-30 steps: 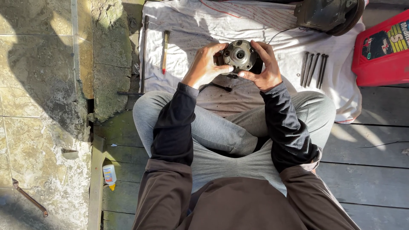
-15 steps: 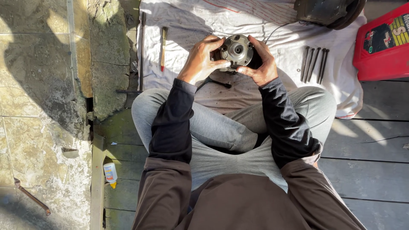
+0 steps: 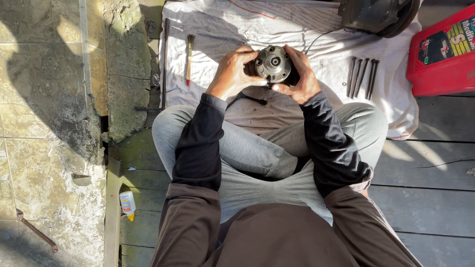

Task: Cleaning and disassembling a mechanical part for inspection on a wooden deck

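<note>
I sit cross-legged and hold a round grey metal machine part [image 3: 272, 63] with a hub in its middle, above a white cloth [image 3: 217, 29]. My left hand [image 3: 233, 73] grips its left side. On the other side my right hand [image 3: 299, 76] wraps around it, thumb under the rim. A dark tool [image 3: 247, 98] lies on the cloth just below my hands, partly hidden by my left wrist.
A wooden-handled brush [image 3: 189, 57] lies on the cloth to the left, several long bolts [image 3: 362, 76] to the right. A red container [image 3: 443, 55] stands at the right edge, a dark machine housing [image 3: 376, 15] at the top. A small bottle [image 3: 127, 203] lies by the stone wall [image 3: 49, 99].
Both hands have stayed on the round part and turned it a little; the view has shifted slightly.
</note>
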